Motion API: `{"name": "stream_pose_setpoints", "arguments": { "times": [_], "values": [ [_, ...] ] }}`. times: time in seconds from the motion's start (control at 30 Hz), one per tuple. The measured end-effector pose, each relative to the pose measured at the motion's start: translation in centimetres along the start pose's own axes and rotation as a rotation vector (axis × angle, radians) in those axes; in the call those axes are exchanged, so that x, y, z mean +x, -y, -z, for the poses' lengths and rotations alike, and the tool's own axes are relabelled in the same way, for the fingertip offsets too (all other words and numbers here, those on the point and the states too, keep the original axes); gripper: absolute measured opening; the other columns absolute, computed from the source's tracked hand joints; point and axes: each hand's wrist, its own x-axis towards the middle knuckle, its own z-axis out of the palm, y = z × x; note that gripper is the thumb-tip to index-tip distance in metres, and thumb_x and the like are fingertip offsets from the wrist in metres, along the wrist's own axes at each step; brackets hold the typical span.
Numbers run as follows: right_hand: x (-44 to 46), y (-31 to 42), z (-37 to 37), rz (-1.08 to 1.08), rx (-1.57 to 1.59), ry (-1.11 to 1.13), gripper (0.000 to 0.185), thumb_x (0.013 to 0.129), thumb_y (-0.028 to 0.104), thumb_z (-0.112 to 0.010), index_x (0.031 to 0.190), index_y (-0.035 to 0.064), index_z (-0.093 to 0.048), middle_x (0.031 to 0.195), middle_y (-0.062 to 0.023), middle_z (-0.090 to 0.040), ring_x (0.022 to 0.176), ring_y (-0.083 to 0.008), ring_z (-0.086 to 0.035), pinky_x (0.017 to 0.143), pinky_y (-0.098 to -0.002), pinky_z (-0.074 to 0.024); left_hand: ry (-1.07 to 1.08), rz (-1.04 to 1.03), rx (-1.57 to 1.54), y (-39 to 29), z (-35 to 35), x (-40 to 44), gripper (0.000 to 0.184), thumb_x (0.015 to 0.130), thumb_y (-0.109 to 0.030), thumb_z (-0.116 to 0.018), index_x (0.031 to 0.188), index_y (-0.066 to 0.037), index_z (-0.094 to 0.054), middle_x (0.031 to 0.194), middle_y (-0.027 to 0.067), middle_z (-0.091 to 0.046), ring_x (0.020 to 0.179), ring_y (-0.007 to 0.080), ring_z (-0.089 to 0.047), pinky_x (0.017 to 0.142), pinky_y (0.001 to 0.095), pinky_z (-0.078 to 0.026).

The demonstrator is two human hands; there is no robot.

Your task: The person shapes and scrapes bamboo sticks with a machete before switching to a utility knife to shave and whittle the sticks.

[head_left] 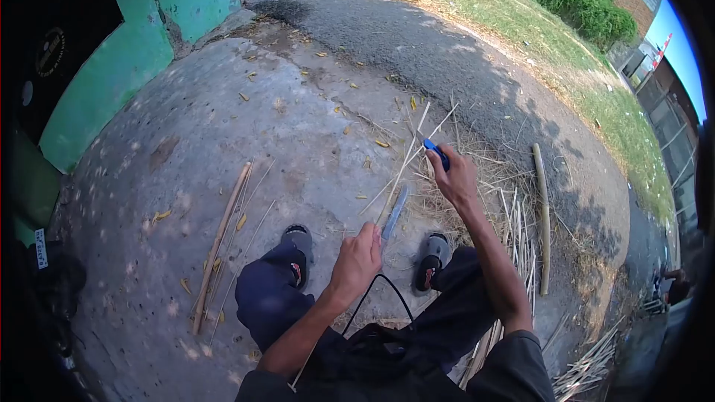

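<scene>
My left hand (356, 262) is closed round the near end of a thin bamboo strip (403, 166), which points away from me over the concrete. My right hand (456, 179) grips a blue cutter (436, 152), held close to the strip's far part. Another thin strip (445, 120) crosses near the cutter; whether it is held or lies on the ground I cannot tell. Just beyond my left fingers is a flat blue-grey bar (395, 213), blade-like in shape. Its lower end meets the hand's outline, so I cannot tell whether the hand touches it.
Shavings (484, 171) litter the ground beyond my right hand. A thick bamboo pole (541, 216) and a bundle of split strips (519, 234) lie on the right. Another pole (222, 249) lies left of my shoes (298, 246). A green wall (112, 97) stands at left.
</scene>
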Motion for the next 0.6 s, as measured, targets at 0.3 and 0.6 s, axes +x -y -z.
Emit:
{"name": "stream_pose_setpoints", "arguments": {
  "times": [0.3,0.6],
  "values": [
    [-8.3,4.2,-1.1,0.273,0.215,0.191,0.031,0.099,0.039,-0.071,0.099,0.0085,-0.069,0.062,-0.0144,-0.062,0.056,-0.0345,-0.065,0.054,-0.0454,-0.0460,0.019,0.030,-0.089,0.5,0.4,1.2,0.032,0.113,-0.021,-0.047,0.093,0.002,-0.054,0.072,0.0196,-0.061,0.069,0.0417,-0.067,0.063,0.0456,-0.048],
    [-7.8,3.8,-0.6,0.259,0.200,0.142,0.031,0.100,0.040,-0.071,0.098,0.0093,-0.069,0.062,-0.0134,-0.063,0.054,-0.0346,-0.065,0.052,-0.0442,-0.0468,0.322,0.376,-0.800,0.2,1.0,1.3,0.032,0.118,-0.034,-0.040,0.096,-0.012,-0.046,0.064,-0.0089,-0.031,0.045,0.0015,-0.026,0.041,0.0230,-0.021]
  ]
}}
